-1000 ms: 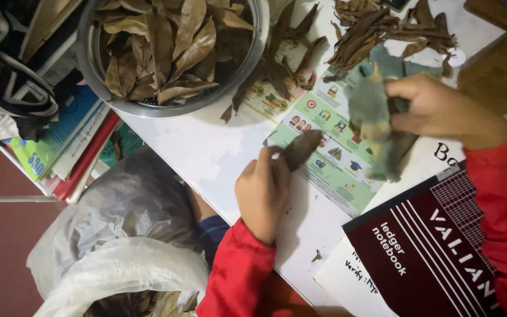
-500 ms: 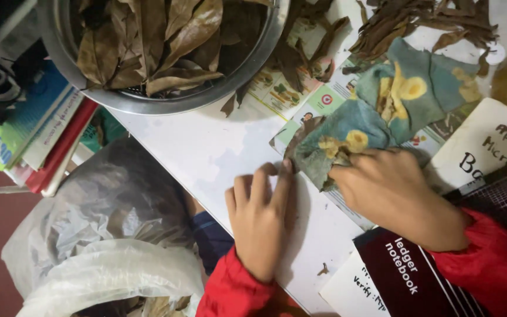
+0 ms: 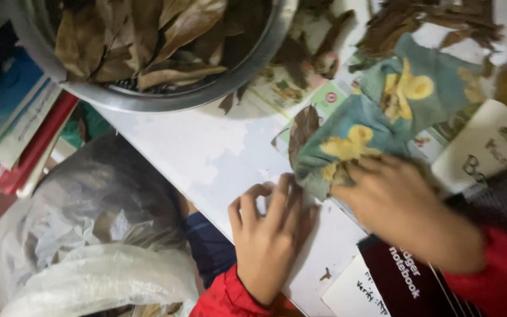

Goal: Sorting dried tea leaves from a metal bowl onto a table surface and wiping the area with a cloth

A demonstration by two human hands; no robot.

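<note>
Landmark: the metal bowl (image 3: pixel 165 97) of dry brown leaves at top centre.

Far left of the bowl, a stack of books (image 3: pixel 13 135) lies edge-on. Below the bowl and left, a crumpled clear plastic bag (image 3: pixel 89 235) bulges up beside the white bench (image 3: pixel 206 152).

Below the bowl, right of the bag, the left hand (image 3: pixel 271 235) lies flat on the bench, fingers spread and released, gripping nothing; its fingertips press near the stalk end of a dark dried leaf (image 3: pixel 303 132). The leaf sits down and right of the bowl's rim, on a printed sheet, half tucked under a cloth.

Further right of the bowl, the blue-green cloth (image 3: pixel 382 117) with yellow patches covers the leaf's right side. The right hand (image 3: pixel 394 205), blurred, bears down on the cloth's lower edge, fingers curled onto it in a loose grasp.

Judgement: the leaf looks light, thin and brittle, apt to crack if bent; best held flat near the stalk. The cloth is soft and limp, and bunches anywhere.

Lower right of the bowl, a dark notebook (image 3: pixel 406 282).
</note>
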